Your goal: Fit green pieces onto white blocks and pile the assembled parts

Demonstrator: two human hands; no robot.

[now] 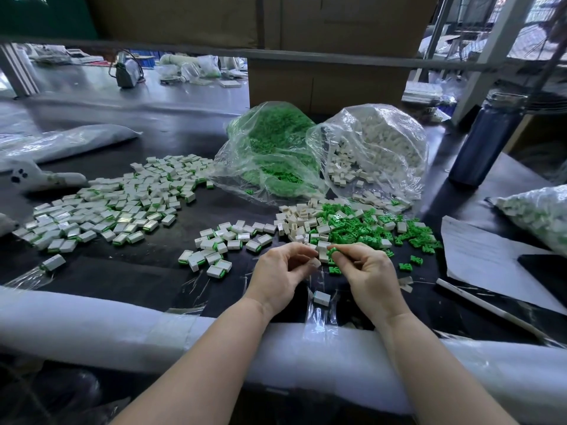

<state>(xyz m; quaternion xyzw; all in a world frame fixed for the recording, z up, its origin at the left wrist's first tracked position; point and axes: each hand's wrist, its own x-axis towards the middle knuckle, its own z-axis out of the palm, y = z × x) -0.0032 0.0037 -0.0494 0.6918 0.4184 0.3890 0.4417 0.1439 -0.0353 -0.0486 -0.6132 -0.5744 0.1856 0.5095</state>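
Note:
My left hand [283, 268] pinches a white block [322, 251] at its fingertips. My right hand [363, 266] pinches a green piece [331, 252] right against that block. Just behind the hands lie loose white blocks [302, 220] and loose green pieces [362, 230]. Assembled white-and-green parts lie in a small group [224, 243] to the left and a large spread [122, 204] further left. One assembled part [321, 298] lies near my wrists.
A clear bag of green pieces [270, 148] and a clear bag of white blocks [377, 148] stand behind. A dark bottle [486, 139] stands at the right, with paper [481, 259] and another bag [540, 216]. White foam padding [92, 326] lines the table's near edge.

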